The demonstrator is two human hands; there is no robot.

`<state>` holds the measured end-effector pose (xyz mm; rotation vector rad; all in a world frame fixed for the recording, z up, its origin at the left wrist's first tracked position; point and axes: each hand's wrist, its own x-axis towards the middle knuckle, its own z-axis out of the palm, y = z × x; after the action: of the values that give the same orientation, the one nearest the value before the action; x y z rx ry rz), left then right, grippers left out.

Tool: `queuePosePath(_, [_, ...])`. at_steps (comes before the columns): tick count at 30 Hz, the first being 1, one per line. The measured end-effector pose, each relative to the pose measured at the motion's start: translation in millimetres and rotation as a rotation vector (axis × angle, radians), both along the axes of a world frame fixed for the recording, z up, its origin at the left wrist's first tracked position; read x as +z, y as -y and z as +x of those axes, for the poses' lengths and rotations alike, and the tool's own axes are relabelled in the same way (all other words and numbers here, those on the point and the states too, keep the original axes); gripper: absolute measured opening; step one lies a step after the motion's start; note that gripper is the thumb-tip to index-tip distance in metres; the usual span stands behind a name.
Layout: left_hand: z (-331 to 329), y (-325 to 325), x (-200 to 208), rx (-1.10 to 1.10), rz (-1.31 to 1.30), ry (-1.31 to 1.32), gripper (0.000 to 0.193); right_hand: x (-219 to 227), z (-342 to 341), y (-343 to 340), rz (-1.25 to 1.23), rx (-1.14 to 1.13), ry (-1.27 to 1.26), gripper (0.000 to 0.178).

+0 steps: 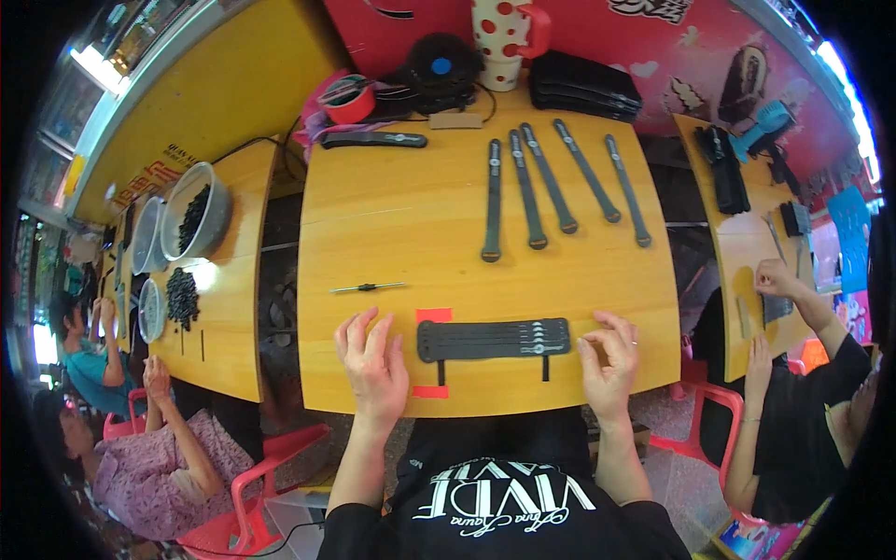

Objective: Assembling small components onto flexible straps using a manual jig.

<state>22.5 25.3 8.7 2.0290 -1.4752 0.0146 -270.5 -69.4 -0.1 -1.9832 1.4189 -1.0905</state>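
Note:
A neat stack of flat black straps [481, 342], rounded at the left end with white print at the right, lies crosswise near the table's front edge. Two thin black strips [441, 372] stick out from under its near side. To its left rests my left hand [373, 369], fingers apart and holding nothing. My right hand [609, 369] is off the stack's right end, its fingers loosely bent with a gap to the thumb and nothing visible in them. Pieces of red tape [431, 392] mark the table by the stack's left end. A thin pen-like tool [369, 287] lies beyond my left hand.
Several loose black straps [527, 191] lie fanned on the table's far right; another bundle [373, 139] sits far left. At the back stand a dotted mug [499, 47], a black fan-like object [441, 65] and stacked black pouches [585, 86]. People work at tables on both sides.

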Motion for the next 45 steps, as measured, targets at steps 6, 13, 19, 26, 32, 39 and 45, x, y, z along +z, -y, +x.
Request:
queuePosePath(6, [-11.9, -5.9, 5.4, -0.021, 0.062, -0.13, 0.049, 5.9, 4.8, -4.2, -0.015, 0.047, -0.09, 0.025])
queuePosePath(13, [-10.3, 2.5, 6.9, 0.048, 0.144, -0.122, 0.059, 7.8, 20.2, -5.8, -0.017, 0.01, -0.244, 0.045])
queuePosePath(19, [-6.6, 2.6, 5.6, 0.062, 0.167, -0.153, 0.06, 6.7, 23.5, -4.5, -0.026, -0.016, -0.28, 0.044])
queuePosePath(26, [1.4, 1.2, 3.9, -0.005, 0.124, -0.117, 0.048, 6.9, 18.0, -3.4, -0.037, -0.013, -0.242, 0.04])
queuePosePath(32, [-4.4, 55.3, 35.2, -0.188, -0.042, -0.078, 0.025, 3.1, 14.0, -4.5, -0.061, -0.011, -0.182, 0.029])
queuePosePath(39, [-54.7, 140.8, 36.7, -0.114, 0.321, 0.217, 0.03, 0.6, 14.6, -5.7, -0.051, -0.021, -0.166, 0.026])
queuePosePath(45, [-47.3, 158.5, 17.0, -0.013, 0.376, 0.048, 0.028, 3.5, 12.4, -4.6, -0.054, -0.013, -0.166, 0.025])
